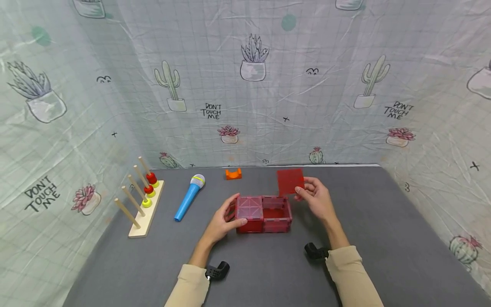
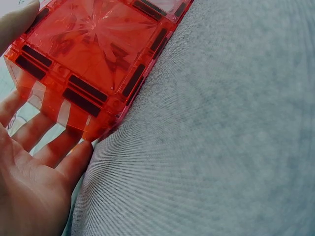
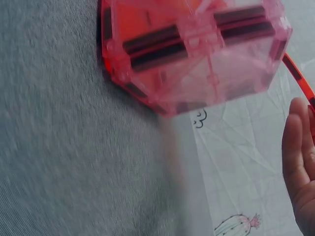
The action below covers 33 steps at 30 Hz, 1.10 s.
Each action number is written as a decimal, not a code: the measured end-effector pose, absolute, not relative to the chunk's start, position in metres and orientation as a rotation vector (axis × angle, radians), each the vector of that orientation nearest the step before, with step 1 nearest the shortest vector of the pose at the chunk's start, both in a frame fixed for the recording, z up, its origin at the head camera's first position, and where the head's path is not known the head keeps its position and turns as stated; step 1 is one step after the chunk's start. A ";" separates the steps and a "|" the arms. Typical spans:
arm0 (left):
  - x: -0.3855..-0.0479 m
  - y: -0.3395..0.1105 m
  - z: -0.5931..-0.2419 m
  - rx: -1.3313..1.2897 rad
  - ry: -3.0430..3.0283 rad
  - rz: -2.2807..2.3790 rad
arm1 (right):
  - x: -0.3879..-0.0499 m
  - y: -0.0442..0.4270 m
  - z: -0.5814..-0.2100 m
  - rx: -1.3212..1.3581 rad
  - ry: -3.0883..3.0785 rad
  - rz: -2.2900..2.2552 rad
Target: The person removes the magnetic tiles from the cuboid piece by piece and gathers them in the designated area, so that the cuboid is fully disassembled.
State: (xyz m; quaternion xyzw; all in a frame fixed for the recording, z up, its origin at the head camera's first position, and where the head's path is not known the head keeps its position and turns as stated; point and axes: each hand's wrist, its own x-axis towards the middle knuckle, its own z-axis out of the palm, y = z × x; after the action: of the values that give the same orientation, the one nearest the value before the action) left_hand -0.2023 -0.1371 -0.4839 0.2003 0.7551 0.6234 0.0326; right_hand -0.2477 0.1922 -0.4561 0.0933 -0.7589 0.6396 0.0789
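Note:
A box of translucent red and pink magnetic tiles (image 1: 250, 225) stands on the grey table, two cubes side by side. Its left half has a tile on top; the right half is uncovered. My left hand (image 1: 221, 221) grips the box's left end, thumb on the near side. In the left wrist view, fingers of the left hand (image 2: 39, 172) show through the clear red wall. Above the box's back right corner, my right hand (image 1: 316, 198) pinches a red square magnetic tile (image 1: 289, 181). That tile (image 3: 299, 78) appears edge-on in the right wrist view, beside the fingers.
A blue toy microphone (image 1: 189, 200) lies left of the box. Farther left is a wooden peg stacker (image 1: 143, 219) with red and yellow rings. An orange curved block (image 1: 233, 174) sits behind the box, near the table's back edge. A patterned cloth hangs around the table.

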 end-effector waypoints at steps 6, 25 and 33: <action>-0.202 -0.139 -0.481 0.612 2.313 1.955 | -0.261 0.198 -0.454 0.212 -2.258 1.909; -0.218 -0.141 -0.517 0.563 2.339 1.968 | -0.304 0.226 -0.473 -0.130 -2.409 1.766; -0.218 -0.140 -0.518 0.576 2.353 1.948 | -0.316 0.239 -0.486 -0.214 -2.458 1.742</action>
State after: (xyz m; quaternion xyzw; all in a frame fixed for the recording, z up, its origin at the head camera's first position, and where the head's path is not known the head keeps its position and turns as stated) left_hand -0.2175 -0.1403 -0.5177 0.1854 0.7568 0.6266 0.0164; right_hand -0.3163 0.2388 -0.4858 -0.0709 -0.8122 0.5758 0.0605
